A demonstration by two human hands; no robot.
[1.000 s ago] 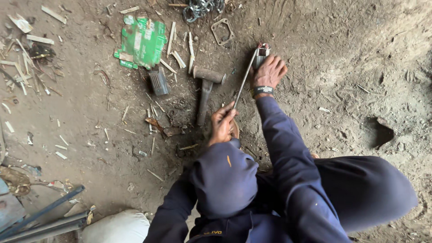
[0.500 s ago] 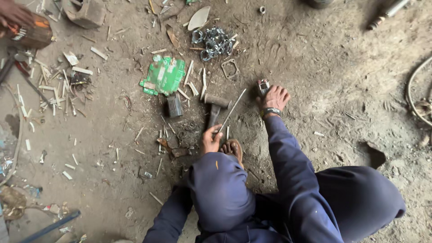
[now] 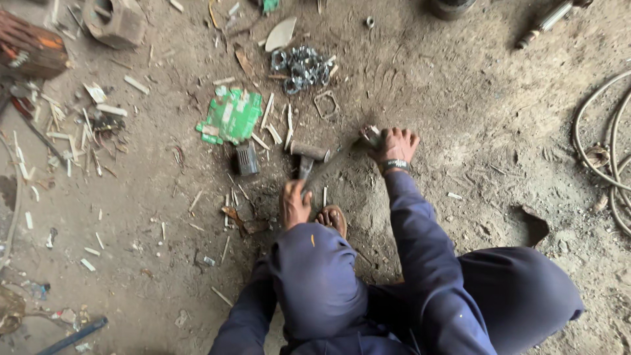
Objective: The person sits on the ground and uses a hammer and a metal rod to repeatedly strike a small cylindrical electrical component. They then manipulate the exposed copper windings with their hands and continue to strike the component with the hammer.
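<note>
A squatting person's left hand (image 3: 295,204) clenches a hammer (image 3: 307,156) handle – heavy-headed, stiff steel, best gripped low – while the right hand (image 3: 393,144) pins a small metal piece (image 3: 370,135) on the dirt floor (image 3: 460,98).

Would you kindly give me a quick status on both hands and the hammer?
Left hand gripping hammer handle, head resting on dirt. Right hand pressed on small metal piece on the ground. Green packet and ring pile lie beyond.

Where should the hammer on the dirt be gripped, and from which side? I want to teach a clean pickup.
Grip the hammer by its handle, low down, coming from the squatting person's side. Its head lies at the far end, crosswise, and the handle runs back toward the left hand, which is already at it.
</note>
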